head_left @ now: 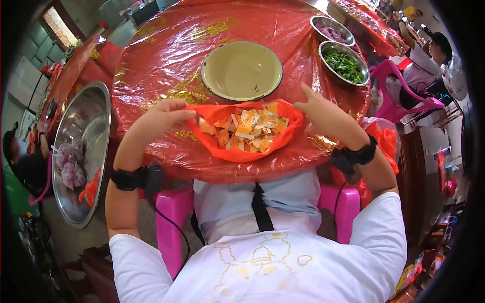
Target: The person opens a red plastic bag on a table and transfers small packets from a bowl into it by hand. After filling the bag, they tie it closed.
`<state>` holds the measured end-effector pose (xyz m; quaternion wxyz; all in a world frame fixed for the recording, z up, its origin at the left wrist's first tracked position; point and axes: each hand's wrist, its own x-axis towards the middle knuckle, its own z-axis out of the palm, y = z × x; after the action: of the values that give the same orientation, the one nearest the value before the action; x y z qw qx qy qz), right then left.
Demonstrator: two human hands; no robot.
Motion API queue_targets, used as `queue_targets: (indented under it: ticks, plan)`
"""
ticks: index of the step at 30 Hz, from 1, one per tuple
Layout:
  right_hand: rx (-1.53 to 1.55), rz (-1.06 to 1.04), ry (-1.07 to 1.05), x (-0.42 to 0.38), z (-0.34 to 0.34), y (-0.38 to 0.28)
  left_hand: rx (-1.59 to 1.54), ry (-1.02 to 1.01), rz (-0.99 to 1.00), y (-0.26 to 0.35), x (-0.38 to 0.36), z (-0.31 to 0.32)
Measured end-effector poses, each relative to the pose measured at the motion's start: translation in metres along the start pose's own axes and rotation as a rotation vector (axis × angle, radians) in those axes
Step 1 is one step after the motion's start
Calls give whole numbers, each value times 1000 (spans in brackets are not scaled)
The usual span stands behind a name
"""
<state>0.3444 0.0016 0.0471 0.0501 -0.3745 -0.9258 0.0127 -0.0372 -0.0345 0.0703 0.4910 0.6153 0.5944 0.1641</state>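
Observation:
A red plastic bag [217,150] lies wide open at the table's near edge, filled with small orange-and-white packets [247,125]. My left hand [169,112] pinches the bag's left rim between thumb and fingers. At the opposite side, my right hand [319,110] hovers by the right rim with its index finger and thumb spread apart; its other fingers are partly hidden. Just beyond the bag stands a cream enamel bowl [241,70] with a dark rim and nothing inside.
Shiny red plastic covers the round table [166,55]. Metal bowls of chopped greens [343,65] and purplish pieces [332,33] stand at the far right. A large steel basin [96,131] with bagged purplish items is at left. Other people [429,60] sit nearby.

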Motion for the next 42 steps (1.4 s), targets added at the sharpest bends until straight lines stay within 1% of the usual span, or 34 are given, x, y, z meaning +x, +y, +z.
queue_targets:
  ticks: [1,2,4,5,7,8,9,10,11,12,13,14,15,16,18,19,20,21,22,23,24,25,26,27,28,29,30,31,32,34,35,36,38,42]
  plan:
    - [110,119,-191,-2,-1,-2,-99,-10,65,6,-6,-1]
    - [115,117,-194,0,1,-2,-197,-22,130,15,-12,-1]
    - [573,155,-315,6,5,2,-184,-49,103,34,-21,5]
    - [572,154,-314,7,5,2,-220,-49,139,39,-23,9]
    - [644,232,-156,7,4,2,-254,-49,176,47,-25,15]
    - [645,234,-153,7,2,2,-374,-80,248,52,-25,17]
    - [725,266,-19,7,-2,1,-494,-114,319,56,-27,17]
    - [804,298,117,6,-8,1,-489,-118,319,62,-31,15]
    - [731,218,236,4,-22,0,-446,-48,403,68,-37,12]
    - [869,196,339,3,-36,0,-403,23,486,73,-41,9]
    - [1005,172,440,1,-53,-1,-403,17,485,76,-42,6]
    - [1105,281,485,-8,-81,-12,-345,109,679,78,-43,4]
    - [1274,196,503,-12,-95,-8,-284,203,874,79,-43,4]
    - [1272,198,505,-10,-102,-8,-285,201,876,80,-40,7]
    - [1227,-8,758,-4,-109,-12,-372,428,1170,82,-32,20]
    - [1105,94,722,-4,-110,-14,-371,429,1172,84,-28,27]
    - [1105,93,724,0,-109,-21,-577,252,1169,87,-24,35]
    - [1070,-62,589,7,-109,-33,-779,70,1153,89,-20,44]
    - [1029,-213,452,14,-108,-46,-696,-55,999,88,-16,53]
    - [930,-226,493,20,-108,-60,-612,-175,845,85,-13,64]
    - [829,-239,533,24,-109,-74,-435,-64,900,86,-9,84]
    - [825,-241,535,31,-106,-83,-256,47,951,86,-5,101]
    - [707,-378,541,37,-100,-91,-255,48,953,80,-1,111]
    - [587,-512,544,38,-97,-96,-123,150,965,78,0,117]
    - [587,-514,545,35,-100,-97,11,253,973,78,1,119]
    - [622,-389,563,29,-107,-98,12,255,973,78,0,115]
    - [657,-263,579,24,-111,-96,-329,113,689,94,-11,107]
    - [642,-255,630,27,-110,-87,-656,-31,384,101,-17,103]
    - [643,-255,626,28,-104,-81,-659,-31,382,97,-13,103]
    - [614,-253,468,32,-88,-72,-783,23,397,88,-7,101]
    - [627,-230,433,31,-83,-71,-810,-98,449,85,-8,96]
    - [627,-234,434,33,-77,-72,-809,-94,450,87,-8,97]
    - [666,-207,656,34,-66,-77,-957,-12,296,91,-6,103]
    - [651,-281,740,25,-56,-94,-942,56,399,74,4,91]
